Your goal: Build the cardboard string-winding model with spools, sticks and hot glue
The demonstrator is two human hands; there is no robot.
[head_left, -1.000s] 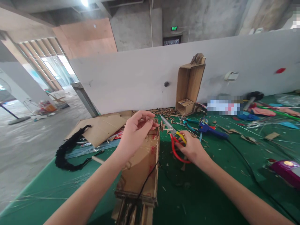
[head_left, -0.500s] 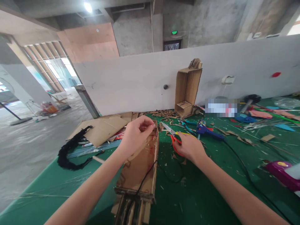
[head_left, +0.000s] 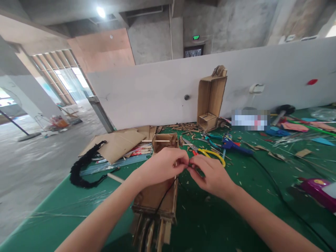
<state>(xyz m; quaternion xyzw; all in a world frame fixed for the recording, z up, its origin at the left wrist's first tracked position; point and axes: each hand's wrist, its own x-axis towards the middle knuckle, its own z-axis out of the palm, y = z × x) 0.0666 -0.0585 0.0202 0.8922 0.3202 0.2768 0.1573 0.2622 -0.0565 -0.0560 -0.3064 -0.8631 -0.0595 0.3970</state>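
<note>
My left hand (head_left: 164, 166) is closed in a pinch above the cardboard box (head_left: 154, 199), and my right hand (head_left: 214, 175) pinches close beside it, fingertips meeting. Between them is a dark bit of thin black string (head_left: 166, 193), mostly hidden by the fingers; the string runs down over the box to its near end. The box lies lengthwise, with a wooden stick and a small wheel-like piece (head_left: 173, 139) across its far end and cardboard strips (head_left: 151, 232) jutting from its near end. Just beyond my right hand lie scissors (head_left: 210, 153) with red and yellow handles.
An upright cardboard box (head_left: 206, 101) leans near the white partition (head_left: 147, 94). At the right are a blue glue gun (head_left: 237, 147) with its cable and a purple device (head_left: 317, 190). Black yarn (head_left: 78, 171) and flat cardboard (head_left: 115, 143) lie left. Scraps litter the green table (head_left: 210, 224).
My right hand has let go of the scissors and moved toward me to meet my left hand. My left hand has come down and nearer from the box's far end.
</note>
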